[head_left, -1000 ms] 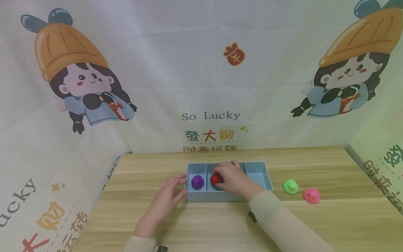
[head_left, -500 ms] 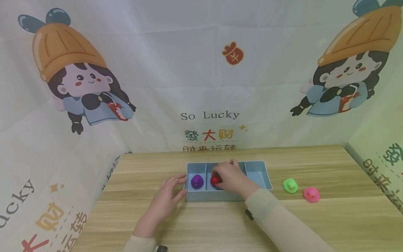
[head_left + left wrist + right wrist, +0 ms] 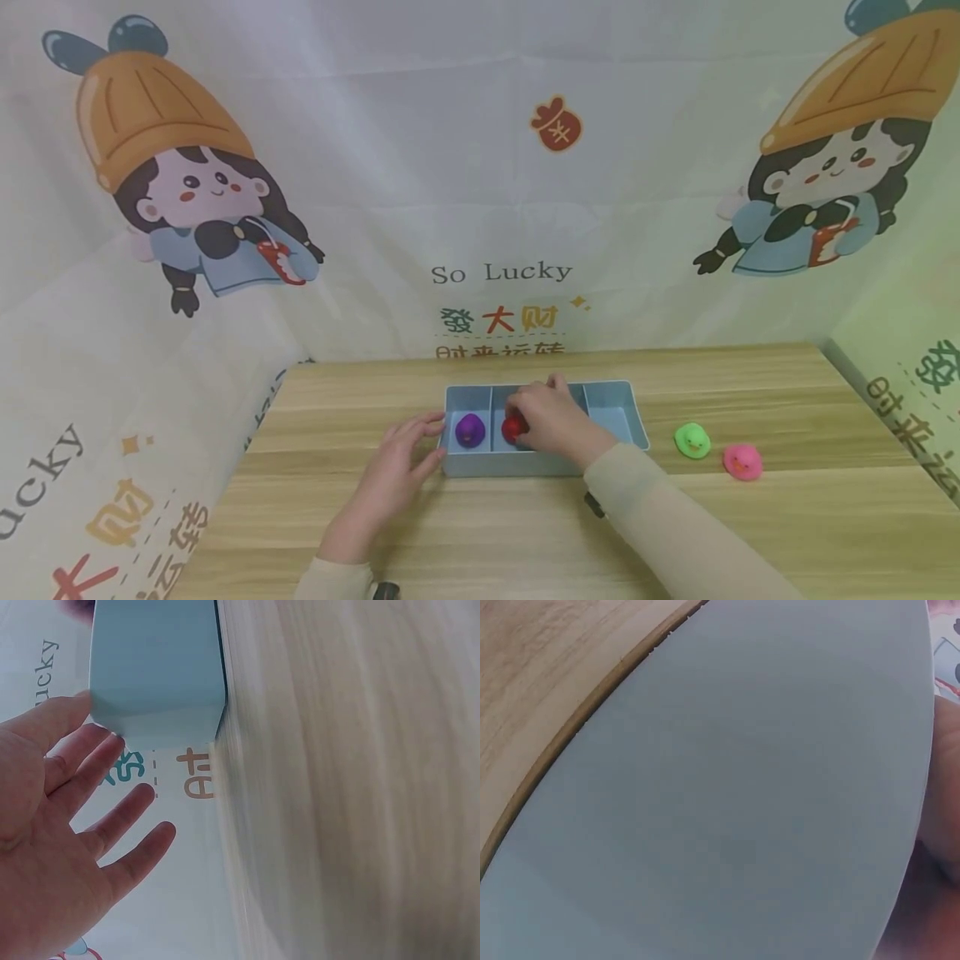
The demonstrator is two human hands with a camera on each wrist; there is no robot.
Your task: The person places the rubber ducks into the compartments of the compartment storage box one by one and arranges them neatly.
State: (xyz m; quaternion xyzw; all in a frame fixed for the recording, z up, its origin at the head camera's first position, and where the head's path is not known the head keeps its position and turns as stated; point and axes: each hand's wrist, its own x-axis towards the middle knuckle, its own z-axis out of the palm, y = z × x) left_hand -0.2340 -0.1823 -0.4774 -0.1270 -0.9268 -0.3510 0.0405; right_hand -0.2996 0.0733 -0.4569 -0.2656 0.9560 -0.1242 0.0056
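A pale blue box [image 3: 517, 464] with compartments lies lengthwise on the table. In its leftmost compartment sits a purple toy duck [image 3: 470, 431]. My right hand [image 3: 553, 419] reaches into the compartment beside it and pinches a small red toy [image 3: 512, 430], mostly covered by the fingers. My left hand [image 3: 393, 471] is at the box's left end, its fingers extended; in the left wrist view, the thumb and a fingertip touch the box corner. The box's side wall [image 3: 727, 772] fills most of the right wrist view, with part of the right hand [image 3: 945, 787] at its edge.
To the right of the box, a green toy duck [image 3: 692, 441] and a pink toy duck [image 3: 742, 462] stand on the wooden table [image 3: 510, 542]. A printed cloth [image 3: 375, 167] hangs behind the table and along both sides.
Very little differs. The right forearm has shifted slightly left, and the fingers cover a bit more of the red toy. The left hand stays at the box's end.
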